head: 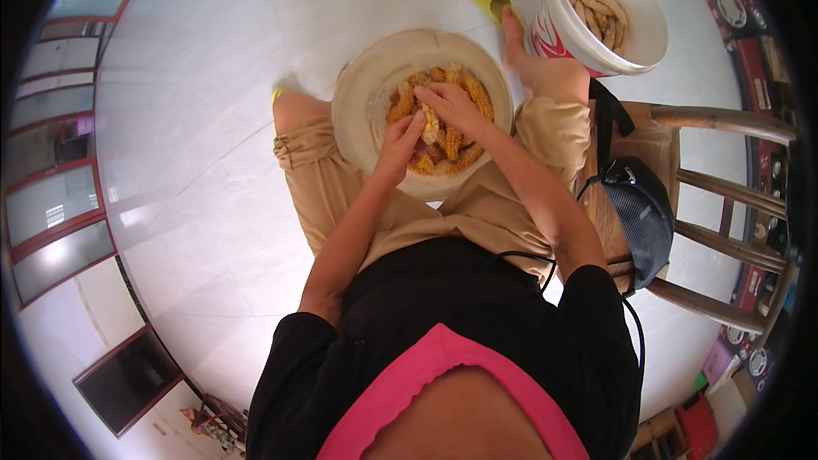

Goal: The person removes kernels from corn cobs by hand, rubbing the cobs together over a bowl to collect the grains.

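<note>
Between the person's knees is a wide, pale round basin point(358, 89) with dried yellow-orange corn cobs point(478, 97) and loose kernels in it. Over the basin, my left hand point(402, 144) grips the lower left side of a partly shelled corn cob point(431, 126). My right hand point(450, 105) lies across the upper end of that same cob, its thumb and fingers against it. Pale bare patches show on the cob among yellow kernels. The palm sides of both hands are partly hidden.
A white plastic bucket point(650, 32) holding pale stripped cobs point(597, 9) stands at the upper right. A wooden chair point(722, 121) with a black mesh bag point(642, 223) on its seat is close on the right. A yellow-green slipper point(489, 0) is on the foot beside the bucket.
</note>
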`<action>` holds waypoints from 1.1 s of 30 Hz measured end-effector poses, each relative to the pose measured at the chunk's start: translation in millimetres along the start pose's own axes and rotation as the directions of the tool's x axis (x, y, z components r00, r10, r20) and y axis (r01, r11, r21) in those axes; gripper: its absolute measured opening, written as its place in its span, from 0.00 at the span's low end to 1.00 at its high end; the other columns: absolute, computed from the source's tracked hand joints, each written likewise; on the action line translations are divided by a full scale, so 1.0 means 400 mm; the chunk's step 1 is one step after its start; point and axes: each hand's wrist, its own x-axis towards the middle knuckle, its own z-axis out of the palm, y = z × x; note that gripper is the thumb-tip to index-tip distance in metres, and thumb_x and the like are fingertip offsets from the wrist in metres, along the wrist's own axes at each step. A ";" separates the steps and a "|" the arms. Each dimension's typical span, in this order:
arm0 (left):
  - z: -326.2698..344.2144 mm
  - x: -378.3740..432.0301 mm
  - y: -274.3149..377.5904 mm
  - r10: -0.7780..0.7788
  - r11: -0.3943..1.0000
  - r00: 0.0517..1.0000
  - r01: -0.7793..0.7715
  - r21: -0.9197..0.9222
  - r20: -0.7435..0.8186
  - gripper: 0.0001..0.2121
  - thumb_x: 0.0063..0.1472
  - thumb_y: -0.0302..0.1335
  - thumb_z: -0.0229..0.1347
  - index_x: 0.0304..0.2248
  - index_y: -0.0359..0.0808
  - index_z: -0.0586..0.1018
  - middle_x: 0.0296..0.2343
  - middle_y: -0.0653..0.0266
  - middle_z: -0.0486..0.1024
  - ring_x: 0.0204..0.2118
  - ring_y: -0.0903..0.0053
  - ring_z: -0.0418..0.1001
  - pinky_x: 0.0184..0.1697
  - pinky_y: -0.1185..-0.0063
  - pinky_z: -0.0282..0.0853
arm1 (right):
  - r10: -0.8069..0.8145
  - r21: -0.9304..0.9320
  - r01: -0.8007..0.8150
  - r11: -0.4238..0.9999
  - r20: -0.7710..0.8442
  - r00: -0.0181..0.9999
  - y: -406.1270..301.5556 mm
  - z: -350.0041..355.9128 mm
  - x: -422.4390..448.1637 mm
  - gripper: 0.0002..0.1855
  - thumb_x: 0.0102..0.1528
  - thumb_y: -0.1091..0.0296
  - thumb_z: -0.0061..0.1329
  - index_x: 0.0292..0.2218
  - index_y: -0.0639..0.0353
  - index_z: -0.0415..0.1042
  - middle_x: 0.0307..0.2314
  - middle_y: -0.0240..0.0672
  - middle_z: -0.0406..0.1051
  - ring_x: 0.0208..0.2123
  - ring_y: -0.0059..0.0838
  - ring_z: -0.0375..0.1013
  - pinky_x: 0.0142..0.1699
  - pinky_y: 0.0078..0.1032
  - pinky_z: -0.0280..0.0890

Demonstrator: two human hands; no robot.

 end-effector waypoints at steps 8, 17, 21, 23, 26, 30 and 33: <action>-0.008 0.023 -0.023 0.022 0.974 1.000 -0.026 -0.225 -0.021 0.11 0.55 0.38 0.44 0.24 0.38 0.64 0.14 0.72 0.60 0.12 0.86 0.56 0.12 0.87 0.47 | 0.060 0.127 -0.068 0.990 0.065 0.996 0.005 0.021 -0.005 0.25 0.51 0.49 0.33 0.24 0.68 0.64 0.19 0.41 0.64 0.23 0.30 0.64 0.30 0.25 0.57; -0.011 0.046 -0.024 0.118 0.959 0.967 -0.170 -0.227 -0.227 0.12 0.55 0.39 0.43 0.26 0.37 0.67 0.15 0.72 0.62 0.13 0.87 0.58 0.12 0.87 0.48 | -0.029 -0.172 0.027 0.985 -0.008 1.000 0.005 0.068 -0.036 0.23 0.51 0.51 0.32 0.30 0.68 0.62 0.24 0.49 0.66 0.28 0.43 0.65 0.34 0.31 0.58; -0.027 0.045 -0.023 0.142 0.978 0.968 -0.169 -0.120 -0.207 0.14 0.56 0.39 0.41 0.26 0.36 0.68 0.12 0.73 0.60 0.10 0.88 0.54 0.10 0.89 0.46 | -0.044 -0.202 0.037 0.979 -0.033 0.998 0.009 0.077 -0.036 0.22 0.51 0.52 0.33 0.29 0.67 0.61 0.25 0.51 0.65 0.29 0.47 0.65 0.34 0.34 0.58; -0.019 0.048 -0.032 0.168 0.968 0.963 -0.202 -0.152 -0.210 0.14 0.57 0.39 0.40 0.25 0.36 0.67 0.11 0.74 0.58 0.09 0.88 0.52 0.09 0.89 0.45 | -0.026 -0.200 0.010 0.980 -0.079 0.997 0.001 0.084 -0.041 0.21 0.51 0.52 0.32 0.29 0.66 0.60 0.24 0.51 0.65 0.29 0.48 0.64 0.33 0.35 0.58; 0.011 0.048 -0.041 0.203 0.957 0.949 -0.245 -0.157 -0.242 0.15 0.57 0.40 0.39 0.24 0.36 0.67 0.11 0.75 0.57 0.08 0.89 0.50 0.09 0.89 0.45 | -0.010 -0.221 -0.028 0.975 -0.169 0.986 0.007 0.104 -0.042 0.20 0.51 0.52 0.32 0.27 0.65 0.59 0.23 0.52 0.65 0.28 0.49 0.64 0.33 0.36 0.58; 0.022 0.053 -0.050 0.291 0.946 0.908 -0.320 -0.050 -0.300 0.15 0.57 0.39 0.38 0.24 0.37 0.66 0.10 0.75 0.56 0.08 0.89 0.50 0.08 0.88 0.45 | -0.178 -0.302 0.110 0.947 -0.205 0.962 0.015 0.110 -0.044 0.20 0.51 0.52 0.31 0.26 0.64 0.58 0.20 0.51 0.64 0.25 0.51 0.64 0.32 0.37 0.58; 0.015 0.048 -0.052 0.272 0.947 0.934 -0.303 -0.110 -0.231 0.14 0.58 0.38 0.38 0.23 0.37 0.65 0.11 0.74 0.56 0.08 0.89 0.50 0.09 0.88 0.46 | -0.067 -0.238 0.010 0.971 -0.232 0.970 0.023 0.111 -0.041 0.18 0.51 0.53 0.31 0.27 0.63 0.58 0.19 0.50 0.64 0.24 0.51 0.64 0.30 0.37 0.58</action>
